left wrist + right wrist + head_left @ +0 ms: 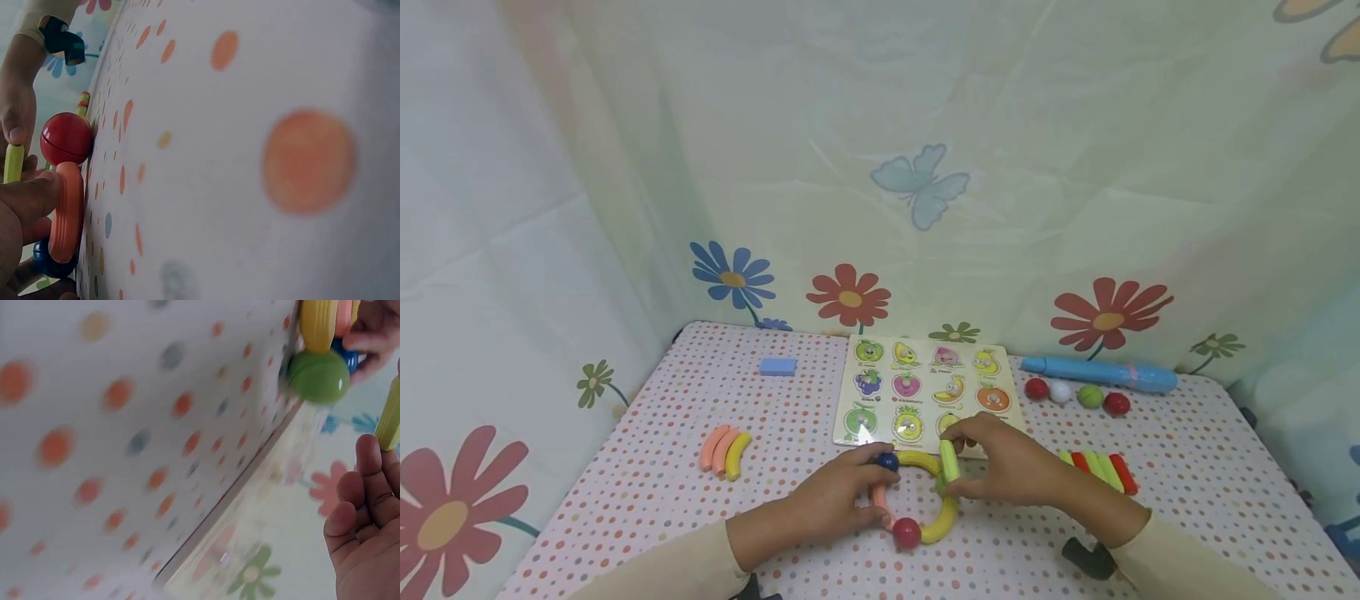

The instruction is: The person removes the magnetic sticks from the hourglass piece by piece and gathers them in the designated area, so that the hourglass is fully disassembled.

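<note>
The left hand [842, 493] pinched the pink curved rod [69, 215] on the left side of the ring [946, 515], fingers by the blue ball [888, 462], while the right hand [1009, 462] had a light green stick [950, 460] nipped between thumb and fingers, just above the green ball [319, 376] on the ring's right. The yellow curved rods [920, 459] and red ball [907, 533] rounded it out, near side of the fruit puzzle board [847, 400]. Imo the trick was bracing the ring, squaring the stick's end to the green ball, and lowering it gently.
</note>
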`<state>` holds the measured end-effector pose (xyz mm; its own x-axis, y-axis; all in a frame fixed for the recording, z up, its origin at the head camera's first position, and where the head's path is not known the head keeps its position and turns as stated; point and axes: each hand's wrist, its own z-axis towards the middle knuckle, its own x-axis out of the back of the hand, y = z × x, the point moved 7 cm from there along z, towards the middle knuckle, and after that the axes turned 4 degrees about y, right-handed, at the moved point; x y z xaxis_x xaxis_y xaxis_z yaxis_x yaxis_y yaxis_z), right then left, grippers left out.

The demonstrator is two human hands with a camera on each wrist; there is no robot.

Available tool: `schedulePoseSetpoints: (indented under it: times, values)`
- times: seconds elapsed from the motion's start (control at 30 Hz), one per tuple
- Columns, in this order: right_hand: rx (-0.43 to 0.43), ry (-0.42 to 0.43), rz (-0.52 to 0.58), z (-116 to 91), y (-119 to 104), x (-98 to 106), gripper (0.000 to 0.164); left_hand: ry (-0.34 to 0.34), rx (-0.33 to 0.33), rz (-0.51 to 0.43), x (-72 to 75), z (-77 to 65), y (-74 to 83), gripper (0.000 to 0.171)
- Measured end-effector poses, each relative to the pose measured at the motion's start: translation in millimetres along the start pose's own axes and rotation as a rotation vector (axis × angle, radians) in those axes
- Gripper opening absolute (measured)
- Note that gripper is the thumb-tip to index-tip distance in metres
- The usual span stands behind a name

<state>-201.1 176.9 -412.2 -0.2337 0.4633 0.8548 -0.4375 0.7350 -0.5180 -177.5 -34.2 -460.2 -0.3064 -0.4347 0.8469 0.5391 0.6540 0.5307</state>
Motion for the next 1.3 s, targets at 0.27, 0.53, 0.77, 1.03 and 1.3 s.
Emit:
schedulePoseSetpoints:
  times: [0.27,0.53,0.77,1.03,1.3]
  values:
    - [-0.054,0.084,0.017,-23.5,35.3,25.2,0.059,-0.004,0.007,-0.005,0.8,-0.2,-1.3,0.049]
    - [-0.117,0.129,-0.032,-47.6,64.8,50.0,0.059,-0.003,0.001,-0.002,2.0,-0.1,0.1,0.049]
    - [-0.188,0.129,-0.071,-65.1,88.5,64.7,0.067,-0.004,0.003,-0.004,0.7,-0.2,-1.2,0.049]
    - [-0.269,0.094,-0.068,-85.1,119.1,83.7,0.068,-0.009,0.002,-0.011,-0.6,0.2,-1.4,0.048]
    - [-0.364,0.040,-0.101,-103.9,157.0,94.0,0.074,-0.010,0.002,-0.014,-0.6,-0.4,0.0,0.047]
